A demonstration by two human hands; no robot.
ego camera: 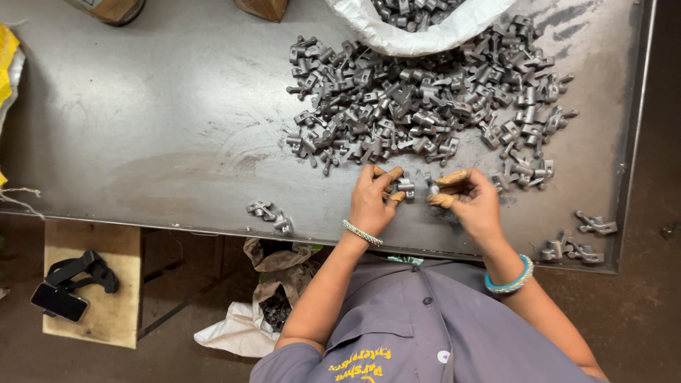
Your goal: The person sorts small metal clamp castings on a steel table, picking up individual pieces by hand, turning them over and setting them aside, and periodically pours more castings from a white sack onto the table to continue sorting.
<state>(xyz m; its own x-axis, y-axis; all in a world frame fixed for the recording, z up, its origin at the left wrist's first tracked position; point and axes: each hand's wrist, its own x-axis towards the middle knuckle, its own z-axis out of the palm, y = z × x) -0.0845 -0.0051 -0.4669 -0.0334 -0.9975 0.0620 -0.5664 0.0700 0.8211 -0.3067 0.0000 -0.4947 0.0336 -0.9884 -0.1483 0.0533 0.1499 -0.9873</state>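
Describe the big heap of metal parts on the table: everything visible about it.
The heap of metal parts is a loose spread of many small, dull grey pieces, seemingly cast, lying jumbled at all angles on the steel table. Its far edge meets the open white sack, which holds more. Its near edge lies just beyond the left hand and right hand.

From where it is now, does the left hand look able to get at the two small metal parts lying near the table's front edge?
Probably yes: the left hand sits close to the two metal parts, with only bare table between them, though it holds a small part already.
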